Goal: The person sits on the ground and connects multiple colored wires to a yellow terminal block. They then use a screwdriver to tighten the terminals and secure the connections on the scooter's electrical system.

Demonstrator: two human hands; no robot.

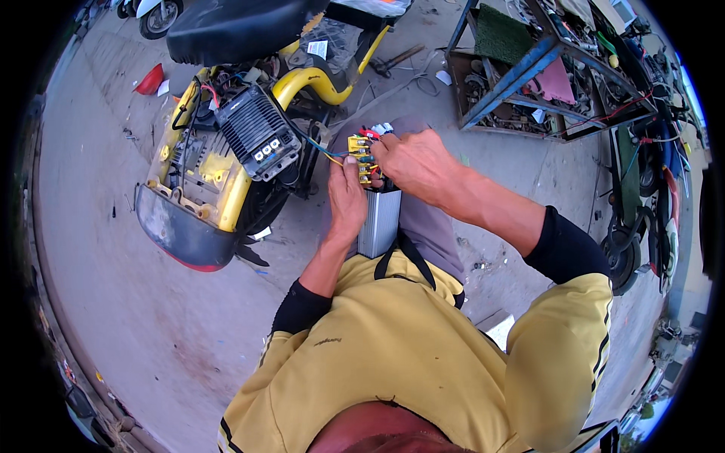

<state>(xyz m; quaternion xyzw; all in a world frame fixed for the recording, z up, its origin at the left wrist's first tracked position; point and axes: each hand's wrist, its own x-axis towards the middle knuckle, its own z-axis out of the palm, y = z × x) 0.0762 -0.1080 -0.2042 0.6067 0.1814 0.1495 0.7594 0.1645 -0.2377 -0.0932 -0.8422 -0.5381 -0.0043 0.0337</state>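
Silver box: we have one ribbed silver box (380, 223), upright between our thighs, well right of the yellow vehicle.
Terminal block: one yellow terminal block (359, 145) sits at the far end of the box; our right hand covers part of it, so we cannot count its contacts.
Left hand: our left hand (347, 198) grips the block at its left edge, thumb on top.
Right hand: our right hand (411, 166) has its fingers curled down over the right side; we cannot tell whether they pinch anything.
Wires: several thin wires (321, 149), blue and yellow among them, reach the block from the left; they overlap too much for us to count.
Yellow vehicle: one yellow vehicle body (240, 195) stands near our left, bearing one black finned box (253, 124) with three terminals, and one black seat (234, 32) beyond.
Floor: we see one hammer (396, 62) lying far ahead and one red piece (150, 79) far left.
Rack: one metal rack (513, 81), far right, carries one green mat (502, 34) and jumbled parts.
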